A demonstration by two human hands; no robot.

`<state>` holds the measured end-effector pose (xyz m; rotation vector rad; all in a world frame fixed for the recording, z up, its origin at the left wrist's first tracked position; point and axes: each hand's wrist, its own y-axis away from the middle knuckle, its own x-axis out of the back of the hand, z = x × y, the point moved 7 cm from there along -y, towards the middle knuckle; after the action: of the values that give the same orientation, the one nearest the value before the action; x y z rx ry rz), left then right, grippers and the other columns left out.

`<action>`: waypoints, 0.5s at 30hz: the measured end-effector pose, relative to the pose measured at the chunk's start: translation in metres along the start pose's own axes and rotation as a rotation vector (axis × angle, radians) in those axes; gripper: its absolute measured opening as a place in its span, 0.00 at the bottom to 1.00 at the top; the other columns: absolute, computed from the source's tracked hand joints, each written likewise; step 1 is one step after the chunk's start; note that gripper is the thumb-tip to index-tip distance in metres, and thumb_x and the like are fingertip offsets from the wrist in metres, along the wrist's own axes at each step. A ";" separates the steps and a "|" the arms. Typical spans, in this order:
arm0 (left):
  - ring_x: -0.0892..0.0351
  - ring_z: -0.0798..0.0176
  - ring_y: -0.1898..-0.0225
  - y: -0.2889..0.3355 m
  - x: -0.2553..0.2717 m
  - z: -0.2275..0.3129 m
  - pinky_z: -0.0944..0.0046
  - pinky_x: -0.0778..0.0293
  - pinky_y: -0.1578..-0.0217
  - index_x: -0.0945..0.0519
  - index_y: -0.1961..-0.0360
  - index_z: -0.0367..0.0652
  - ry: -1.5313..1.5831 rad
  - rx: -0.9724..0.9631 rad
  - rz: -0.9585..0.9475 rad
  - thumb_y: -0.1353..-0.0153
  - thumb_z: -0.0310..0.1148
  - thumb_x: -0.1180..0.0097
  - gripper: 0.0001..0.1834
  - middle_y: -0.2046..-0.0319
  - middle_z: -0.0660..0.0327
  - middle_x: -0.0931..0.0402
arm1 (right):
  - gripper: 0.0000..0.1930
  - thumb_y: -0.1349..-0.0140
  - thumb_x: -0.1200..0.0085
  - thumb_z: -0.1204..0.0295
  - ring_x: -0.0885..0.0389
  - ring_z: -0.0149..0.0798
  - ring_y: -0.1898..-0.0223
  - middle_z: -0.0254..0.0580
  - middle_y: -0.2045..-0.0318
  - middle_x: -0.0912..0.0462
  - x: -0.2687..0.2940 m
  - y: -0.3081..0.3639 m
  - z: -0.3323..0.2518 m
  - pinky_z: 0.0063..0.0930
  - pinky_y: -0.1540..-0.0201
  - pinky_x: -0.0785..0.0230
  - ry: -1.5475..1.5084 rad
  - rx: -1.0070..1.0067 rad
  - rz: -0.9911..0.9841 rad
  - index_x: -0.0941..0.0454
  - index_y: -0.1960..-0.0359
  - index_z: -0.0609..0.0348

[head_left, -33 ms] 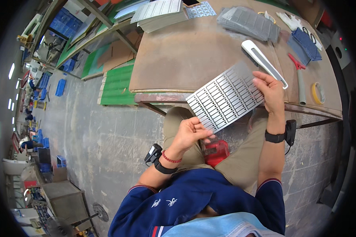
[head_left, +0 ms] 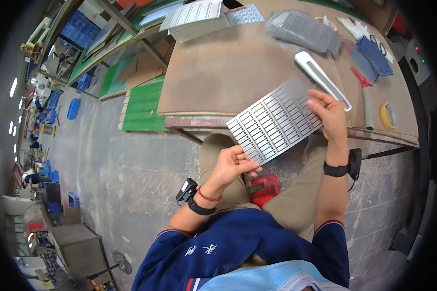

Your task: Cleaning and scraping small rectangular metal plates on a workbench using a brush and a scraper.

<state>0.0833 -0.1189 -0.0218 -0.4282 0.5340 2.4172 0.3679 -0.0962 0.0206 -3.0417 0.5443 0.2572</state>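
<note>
Between my hands is a thin silver-grey sheet (head_left: 277, 122) patterned with rows of small, dark-outlined rectangles. It tilts across the table's near edge and over my lap. My left hand (head_left: 232, 167) pinches its near left corner between thumb and fingers. At the far right corner, my right hand (head_left: 329, 112) grips the edge in the same way. A white-handled brush (head_left: 320, 76) with dark bristles lies on the table just beyond my right hand.
The brown table (head_left: 218, 77) bears a stack of patterned sheets (head_left: 199, 22), a pile of grey sheets (head_left: 303, 31), a red-and-grey tool (head_left: 366, 97), yellow tape (head_left: 388, 115), blue pads (head_left: 374, 57) and scissors (head_left: 381, 44). Below stands a red container (head_left: 264, 190); a green pallet (head_left: 143, 106) lies left.
Both hands keep their grip on the sheet, which has turned very slightly, its pattern catching the light differently. The whole view has shifted a little.
</note>
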 end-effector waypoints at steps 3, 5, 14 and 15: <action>0.15 0.57 0.58 -0.012 0.007 0.007 0.63 0.16 0.58 0.26 0.47 0.28 -0.037 -0.029 -0.046 0.43 0.13 0.41 0.21 0.58 0.50 0.18 | 0.19 0.43 0.39 0.83 0.19 0.26 0.65 0.41 0.63 0.15 0.005 -0.004 0.006 0.17 0.61 0.25 -0.014 0.036 -0.007 0.22 0.48 0.71; 0.16 0.56 0.56 -0.011 0.009 0.023 0.62 0.17 0.56 0.28 0.44 0.29 -0.032 -0.127 -0.118 0.43 0.13 0.41 0.24 0.56 0.50 0.19 | 0.20 0.44 0.39 0.84 0.18 0.27 0.63 0.42 0.62 0.16 0.002 0.002 -0.004 0.18 0.59 0.25 -0.045 0.062 -0.020 0.22 0.48 0.71; 0.18 0.58 0.51 -0.022 0.091 0.140 0.60 0.20 0.52 0.29 0.41 0.37 -0.491 -0.634 0.207 0.42 0.18 0.38 0.27 0.53 0.50 0.19 | 0.19 0.42 0.40 0.84 0.17 0.32 0.62 0.43 0.59 0.16 0.095 -0.044 -0.103 0.22 0.58 0.23 -0.132 0.295 0.355 0.24 0.47 0.70; 0.17 0.59 0.52 -0.022 0.102 0.156 0.61 0.20 0.53 0.27 0.43 0.36 -0.728 -0.705 0.403 0.42 0.20 0.37 0.25 0.55 0.50 0.18 | 0.19 0.42 0.40 0.84 0.17 0.32 0.62 0.43 0.59 0.16 0.107 -0.064 -0.110 0.22 0.58 0.23 -0.124 0.302 0.353 0.24 0.47 0.70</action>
<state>-0.0064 0.0216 0.0648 0.3334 -0.6196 2.8463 0.5063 -0.0802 0.1117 -2.6063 1.0067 0.3374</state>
